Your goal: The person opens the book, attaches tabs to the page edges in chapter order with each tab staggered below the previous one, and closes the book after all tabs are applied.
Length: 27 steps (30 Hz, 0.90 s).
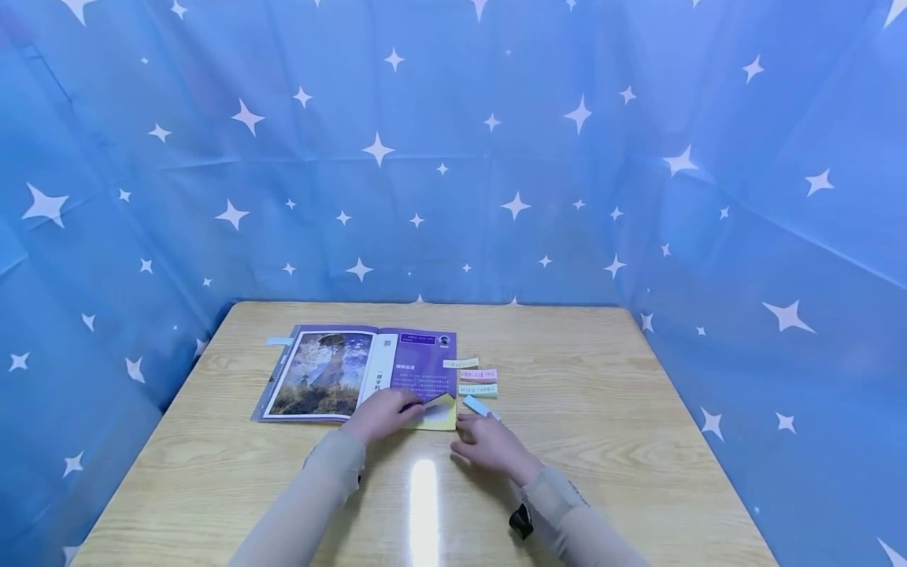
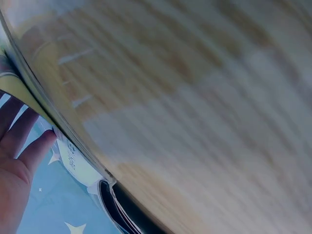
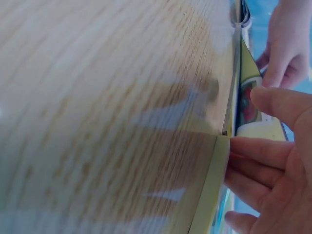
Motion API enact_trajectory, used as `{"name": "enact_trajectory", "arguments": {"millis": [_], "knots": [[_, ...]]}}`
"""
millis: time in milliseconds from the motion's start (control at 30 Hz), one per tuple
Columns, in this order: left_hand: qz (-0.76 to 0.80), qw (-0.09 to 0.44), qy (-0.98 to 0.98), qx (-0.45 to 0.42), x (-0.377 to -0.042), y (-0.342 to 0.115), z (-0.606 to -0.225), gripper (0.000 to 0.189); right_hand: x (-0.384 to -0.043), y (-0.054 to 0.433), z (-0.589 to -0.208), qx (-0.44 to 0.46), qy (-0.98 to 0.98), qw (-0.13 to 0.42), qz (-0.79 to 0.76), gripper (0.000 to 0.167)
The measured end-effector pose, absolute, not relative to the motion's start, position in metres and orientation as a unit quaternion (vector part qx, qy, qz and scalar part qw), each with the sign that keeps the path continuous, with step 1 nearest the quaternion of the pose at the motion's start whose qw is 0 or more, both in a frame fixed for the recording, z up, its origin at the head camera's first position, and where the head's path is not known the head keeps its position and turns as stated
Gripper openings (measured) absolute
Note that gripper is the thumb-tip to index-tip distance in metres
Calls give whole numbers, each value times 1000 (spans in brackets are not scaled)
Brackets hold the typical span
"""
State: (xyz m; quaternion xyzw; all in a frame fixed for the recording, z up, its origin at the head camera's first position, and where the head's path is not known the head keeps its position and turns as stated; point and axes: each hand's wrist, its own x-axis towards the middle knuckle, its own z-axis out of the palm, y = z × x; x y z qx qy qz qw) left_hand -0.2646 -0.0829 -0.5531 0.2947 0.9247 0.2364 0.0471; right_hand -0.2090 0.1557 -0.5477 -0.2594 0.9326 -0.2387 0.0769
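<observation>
An open magazine (image 1: 425, 362) with purple pages lies on the table, a painting printed on its left page. My left hand (image 1: 383, 413) grips the lower part of the right page and bends it up, so a yellowish page (image 1: 442, 416) shows beneath. In the left wrist view the left hand's fingers (image 2: 19, 131) are at the lifted page's edge. My right hand (image 1: 492, 447) is beside the magazine's lower right corner, close to a light-blue strip (image 1: 480, 406). Its fingertips (image 3: 239, 144) are right at the end of a pale yellow strip (image 3: 209, 185) in the right wrist view.
Pale yellow, pink (image 1: 479, 376) and light-green (image 1: 478, 390) paper tabs with handwriting lie along the magazine's right edge. A light-blue tab (image 1: 279, 341) sticks out at its upper left. The wooden table (image 1: 581, 362) is backed by a blue star-patterned curtain (image 1: 453, 260).
</observation>
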Motion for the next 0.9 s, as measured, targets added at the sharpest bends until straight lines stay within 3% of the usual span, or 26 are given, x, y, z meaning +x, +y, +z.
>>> {"name": "enact_trajectory", "arguments": {"millis": [100, 267, 600, 900], "knots": [[230, 45, 923, 304, -265, -82, -553, 26, -209, 157, -548, -263, 932, 78, -237, 42], [216, 43, 924, 313, -264, -82, -553, 32, -209, 156, -548, -254, 936, 83, -230, 33], [188, 8, 933, 307, -259, -78, -553, 20, -205, 149, -550, -260, 946, 62, -180, 25], [132, -23, 949, 286, -258, -66, -555, 23, -203, 149, -550, -224, 954, 66, -186, 50]]}}
